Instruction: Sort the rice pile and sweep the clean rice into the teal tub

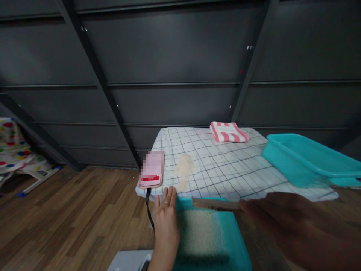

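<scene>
My left hand (167, 224) reaches up with its fingers stretched out, palm down, at the table's front edge and the left rim of a teal tub. It wears a ring and grips nothing. Inside this front tub (239, 244) lies a layer of pale grains (201, 231) that look like rice. My right hand (293, 226), dark and somewhat blurred, comes in from the right and holds the end of a flat wooden strip (216, 204). The strip spans the tub's far side by the table edge. A small heap of similar grains (184, 167) lies on the checked cloth.
A white checked cloth (237, 177) covers the table. On it are a pink phone-like device (152, 169) with a black strap, a folded pink-and-white towel (229, 132) and a second teal tub (296, 165) at right. A dark panelled wall (169, 56) stands behind.
</scene>
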The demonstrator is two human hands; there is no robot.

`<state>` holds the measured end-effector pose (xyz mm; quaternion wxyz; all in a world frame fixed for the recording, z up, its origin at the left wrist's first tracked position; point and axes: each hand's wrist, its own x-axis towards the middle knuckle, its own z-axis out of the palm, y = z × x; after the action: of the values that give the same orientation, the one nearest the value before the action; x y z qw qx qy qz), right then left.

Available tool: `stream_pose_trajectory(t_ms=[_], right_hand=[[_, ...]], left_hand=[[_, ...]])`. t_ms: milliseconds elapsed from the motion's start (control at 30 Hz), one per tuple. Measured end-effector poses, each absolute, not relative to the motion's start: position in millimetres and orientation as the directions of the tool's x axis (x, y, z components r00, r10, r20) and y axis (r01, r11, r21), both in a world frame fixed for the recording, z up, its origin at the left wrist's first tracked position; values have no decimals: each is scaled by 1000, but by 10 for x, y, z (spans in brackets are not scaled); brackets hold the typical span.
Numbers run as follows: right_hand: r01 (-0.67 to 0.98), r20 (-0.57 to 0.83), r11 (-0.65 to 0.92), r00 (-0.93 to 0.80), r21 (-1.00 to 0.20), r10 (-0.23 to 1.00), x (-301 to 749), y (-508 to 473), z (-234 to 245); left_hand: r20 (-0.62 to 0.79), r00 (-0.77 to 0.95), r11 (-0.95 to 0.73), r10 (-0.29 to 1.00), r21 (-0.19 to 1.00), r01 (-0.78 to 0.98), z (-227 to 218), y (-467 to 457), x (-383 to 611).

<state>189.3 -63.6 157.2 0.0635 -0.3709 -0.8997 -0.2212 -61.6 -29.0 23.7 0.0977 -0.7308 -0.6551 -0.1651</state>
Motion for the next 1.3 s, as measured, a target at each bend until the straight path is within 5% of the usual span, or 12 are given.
stream_pose_trajectory(t_ms=[67,200,633,933,1300], right_hand=[[602,162,675,-785,428,598,1801,-475,1717],[691,76,570,-663,445,745,1609,-14,1953],[763,144,490,-589,421,795,1291,1182,1713],[719,48,570,-637,396,770,1303,1064,1812],[759,110,525,-603,384,790,1246,1287,1718]], left_hand=[[363,77,-113,928,80,990,243,-289,-605],[359,56,-103,932,111,989,215,-281,-613],[345,94,-126,934,72,989,128,-256,-658],[293,48,-83,955,107,991,267,-271,-605],[285,52,-78,957,79,994,262,-276,-610]])
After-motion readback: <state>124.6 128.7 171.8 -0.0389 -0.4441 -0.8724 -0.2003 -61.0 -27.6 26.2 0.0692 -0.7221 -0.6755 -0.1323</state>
